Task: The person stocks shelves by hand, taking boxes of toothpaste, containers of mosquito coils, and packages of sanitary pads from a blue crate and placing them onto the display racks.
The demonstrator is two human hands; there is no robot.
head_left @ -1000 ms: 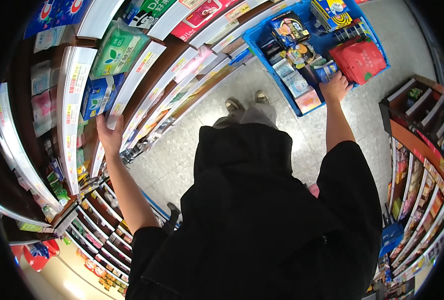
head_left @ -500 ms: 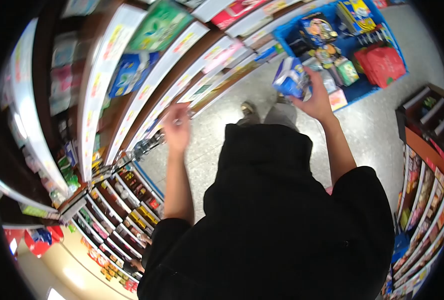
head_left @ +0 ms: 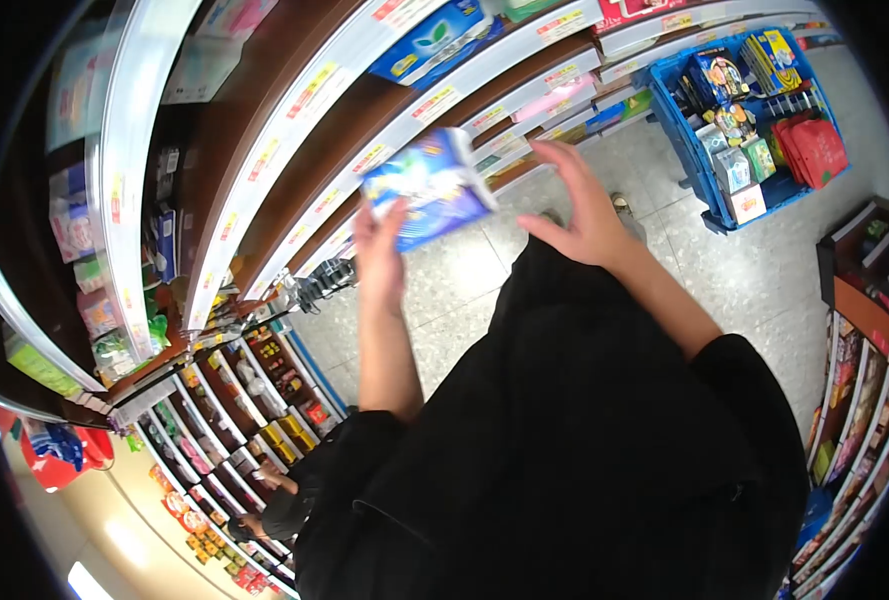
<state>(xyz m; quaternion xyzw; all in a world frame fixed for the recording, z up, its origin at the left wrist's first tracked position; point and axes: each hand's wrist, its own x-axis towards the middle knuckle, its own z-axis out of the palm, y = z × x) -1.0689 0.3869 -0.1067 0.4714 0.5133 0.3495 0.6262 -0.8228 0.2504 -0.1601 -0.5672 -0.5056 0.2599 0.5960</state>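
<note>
A blue, white and purple soft package [head_left: 432, 190], blurred by motion, is in my left hand [head_left: 379, 250], gripped at its lower left corner with the thumb across its front. It is tilted in front of the shelf edges. To its right, my right hand [head_left: 586, 215] is apart from the package, thumb and fingers spread, holding nothing. The printing on the package is too smeared to read. Above it on a shelf lies a blue and green package [head_left: 429, 42].
Shelves with white price-label edges [head_left: 309, 100] run along the left and top. A blue basket [head_left: 699, 165] of boxes and red bags stands on the tiled floor [head_left: 754, 260]. More shelves [head_left: 854, 400] are at right. Another person [head_left: 289, 505] is at lower left.
The blue package has passed from my right hand to my left, moving left away from the basket toward the shelves. My right hand has opened. The view has shifted, with the basket farther right.
</note>
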